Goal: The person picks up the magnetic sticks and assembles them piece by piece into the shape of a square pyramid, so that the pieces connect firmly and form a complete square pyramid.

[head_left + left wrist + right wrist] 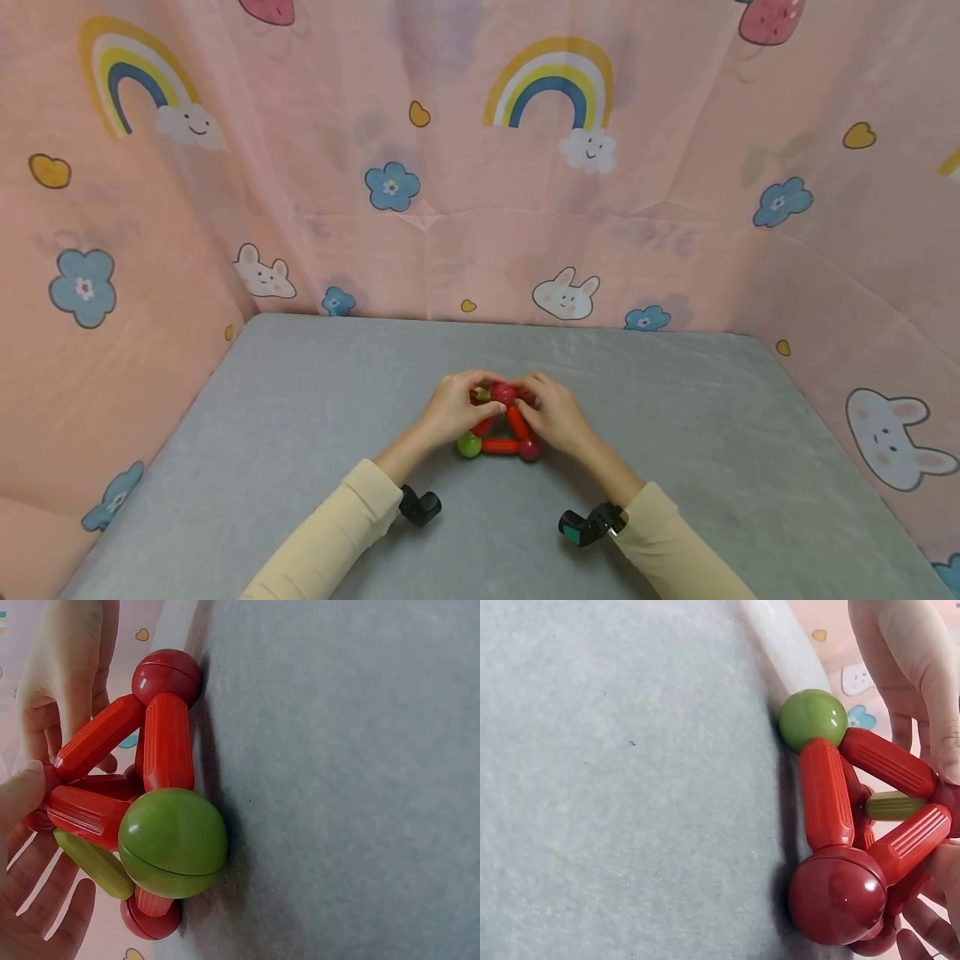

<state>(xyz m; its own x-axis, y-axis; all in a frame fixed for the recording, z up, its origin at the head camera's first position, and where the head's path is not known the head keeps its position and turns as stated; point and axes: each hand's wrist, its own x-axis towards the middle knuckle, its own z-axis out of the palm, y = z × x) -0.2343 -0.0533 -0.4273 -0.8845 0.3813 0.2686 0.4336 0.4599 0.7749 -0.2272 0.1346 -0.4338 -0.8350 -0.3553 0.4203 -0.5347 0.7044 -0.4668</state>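
A pyramid-shaped build of magnetic rods and balls stands on the grey table. Red rods (500, 447) join a green ball (173, 843) and several red balls (838, 896); one rod (94, 864) is yellow-green. At the peak sits a red ball (503, 393), between both hands. My left hand (455, 406) pinches this top ball from the left, thumb in front and other fingers behind. From the other side, my right hand (553, 411) holds the peak where ball and rods meet, its thumb near the front right rod. The fingers partly hide the rear of the build.
The grey table (337, 367) extends around the build. Behind it and at both sides hangs a pink printed cloth (480, 250). A black wrist camera (422, 507) is on the left wrist, another camera (588, 525) on the right.
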